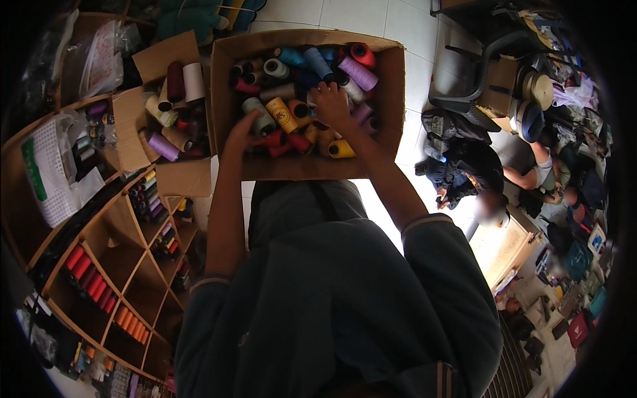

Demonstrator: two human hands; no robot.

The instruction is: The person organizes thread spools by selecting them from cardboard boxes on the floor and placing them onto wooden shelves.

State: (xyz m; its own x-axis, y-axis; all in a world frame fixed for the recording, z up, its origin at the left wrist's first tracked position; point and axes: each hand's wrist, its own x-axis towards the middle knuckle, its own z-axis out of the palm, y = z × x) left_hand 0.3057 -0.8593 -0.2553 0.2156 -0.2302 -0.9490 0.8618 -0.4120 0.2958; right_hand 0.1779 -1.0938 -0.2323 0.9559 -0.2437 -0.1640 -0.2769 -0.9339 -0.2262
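A cardboard box (pixel 229 162) full of thread spools in many colours is in front of me. My left hand (pixel 243 134) reaches in over its left side, thumb and fingers apart, beside a grey-green spool (pixel 257 114). Deeper in the box, my right hand (pixel 330 105) lies over the spools with its fingers spread and bent downward. Around it are a blue spool (pixel 318 63), a purple spool (pixel 358 73) and an orange spool (pixel 300 111). A yellow spool (pixel 282 115) lies between my hands. What is under my right palm is hidden.
At the left, a smaller open carton (pixel 133 126) holds more spools. Wooden shelving (pixel 126 265) with compartments of sorted spools stands below it. To the right are a dark chair (pixel 488 66), a wooden table (pixel 507 249) and other people (pixel 471 166) sitting low.
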